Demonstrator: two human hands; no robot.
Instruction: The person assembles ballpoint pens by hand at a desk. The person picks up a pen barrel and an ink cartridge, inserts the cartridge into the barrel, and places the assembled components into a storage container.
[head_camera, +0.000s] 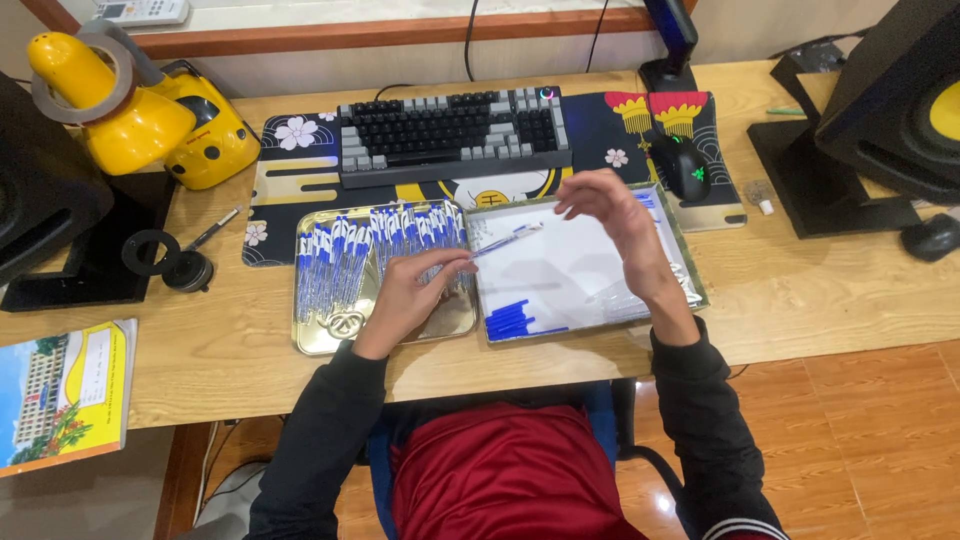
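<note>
My left hand (415, 290) rests over a gold tray (318, 335) and pinches one end of a clear pen with a blue cap (508, 240), which points right over a silver tray (690, 285). Several blue-capped pens (345, 255) lie in rows in the gold tray. A few blue caps (510, 318) sit at the near left of the silver tray, on its white lining. My right hand (620, 225) hovers above the silver tray, fingers apart, holding nothing.
A keyboard (450, 130) and a black mouse (683, 165) lie on a patterned desk mat behind the trays. A yellow desk lamp (140, 110) with a tape roll stands far left, a booklet (65, 395) near left, and a black speaker (890, 110) right.
</note>
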